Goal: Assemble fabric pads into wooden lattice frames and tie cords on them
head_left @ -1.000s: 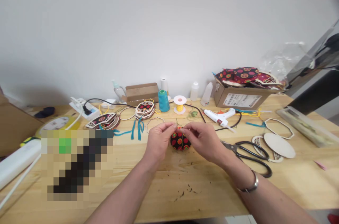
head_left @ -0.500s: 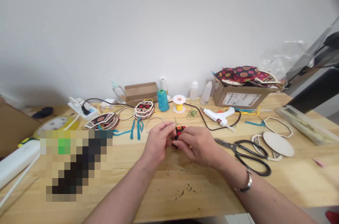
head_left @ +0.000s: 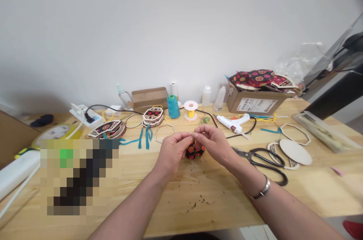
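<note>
A small rounded piece of black fabric (head_left: 195, 153) with red, orange and green flower circles is between my hands, just above the wooden table. My left hand (head_left: 170, 153) has thumb and finger pinched at its top edge. From the other side, my right hand (head_left: 216, 144) pinches the same top edge, its fingertips meeting those of the left. A thin green cord shows faintly there; which fingers hold it cannot be made out. Right of my wrist lie black-handled scissors (head_left: 263, 162).
Behind stand a teal thread cone (head_left: 172, 107), a spool of yellow cord (head_left: 191, 111) and a white glue gun (head_left: 234, 122). A cardboard box (head_left: 256, 104) of patterned fabric is back right. Decorated wooden pieces (head_left: 153, 117) lie left; a pale wooden disc (head_left: 295, 152) lies right. Dark scraps dot the table (head_left: 159, 198).
My right hand reached down over the fabric piece half a second ago, covering much of it. Now it is back up at the top edge, pinching beside my left hand.
</note>
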Available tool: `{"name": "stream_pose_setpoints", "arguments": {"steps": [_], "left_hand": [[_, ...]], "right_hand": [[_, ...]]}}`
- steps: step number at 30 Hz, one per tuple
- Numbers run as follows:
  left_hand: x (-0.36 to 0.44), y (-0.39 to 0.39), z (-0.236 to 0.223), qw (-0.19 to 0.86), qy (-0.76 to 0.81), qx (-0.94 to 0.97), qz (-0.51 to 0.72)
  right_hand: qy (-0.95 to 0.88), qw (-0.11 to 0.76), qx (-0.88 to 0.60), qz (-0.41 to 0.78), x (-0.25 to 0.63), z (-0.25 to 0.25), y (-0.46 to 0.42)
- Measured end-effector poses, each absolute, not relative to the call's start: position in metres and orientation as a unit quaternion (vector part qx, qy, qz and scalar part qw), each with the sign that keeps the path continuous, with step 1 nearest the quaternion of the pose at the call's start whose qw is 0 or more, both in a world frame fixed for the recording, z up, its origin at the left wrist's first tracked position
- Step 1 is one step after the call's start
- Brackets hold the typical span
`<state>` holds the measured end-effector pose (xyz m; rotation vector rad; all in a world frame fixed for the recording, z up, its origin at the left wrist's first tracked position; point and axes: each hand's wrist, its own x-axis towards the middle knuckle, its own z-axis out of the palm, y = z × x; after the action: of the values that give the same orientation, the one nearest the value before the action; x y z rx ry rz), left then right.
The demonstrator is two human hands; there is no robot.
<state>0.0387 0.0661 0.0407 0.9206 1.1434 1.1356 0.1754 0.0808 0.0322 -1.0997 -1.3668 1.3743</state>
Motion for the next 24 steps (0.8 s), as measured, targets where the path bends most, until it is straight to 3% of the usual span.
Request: {"name": "stream_pose_setpoints", "arguments": {"steps": [24], "left_hand": [[0.0351, 0.0678, 0.0364, 0.612, 0.48, 0.43, 0.459]], "right_hand": [[-0.558, 0.446, -0.458, 0.529, 0.183, 0.0366, 0.0859]]}}
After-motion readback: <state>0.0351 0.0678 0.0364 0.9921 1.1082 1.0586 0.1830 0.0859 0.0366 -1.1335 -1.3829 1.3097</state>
